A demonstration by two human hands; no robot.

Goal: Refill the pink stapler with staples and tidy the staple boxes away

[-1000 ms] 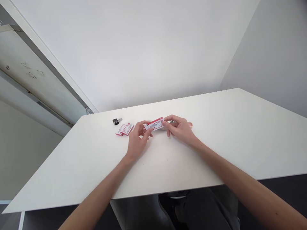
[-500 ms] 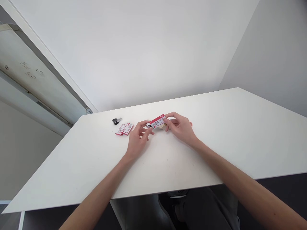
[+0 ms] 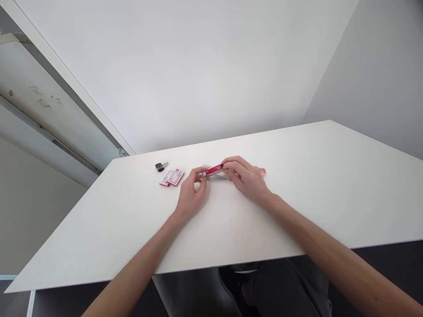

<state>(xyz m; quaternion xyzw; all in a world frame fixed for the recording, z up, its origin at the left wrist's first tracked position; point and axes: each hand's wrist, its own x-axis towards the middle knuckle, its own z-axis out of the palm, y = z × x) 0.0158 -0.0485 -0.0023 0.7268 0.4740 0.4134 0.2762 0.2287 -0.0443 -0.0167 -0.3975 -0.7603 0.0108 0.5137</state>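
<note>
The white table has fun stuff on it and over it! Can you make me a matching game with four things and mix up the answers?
1. Red-sided small box
2. Keys
3. Two white-and-red boxes
4. Peach-coloured object

A. Lying overlapped
B. Poking out past the right hand
C. Black and silver
D. Held between the left hand and right hand

Pairs: 1-D, 2-C, 3-A, 4-B

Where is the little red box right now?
In the head view, the little red box is held between the left hand and right hand over the white table, right of the red-and-white packets.
</note>
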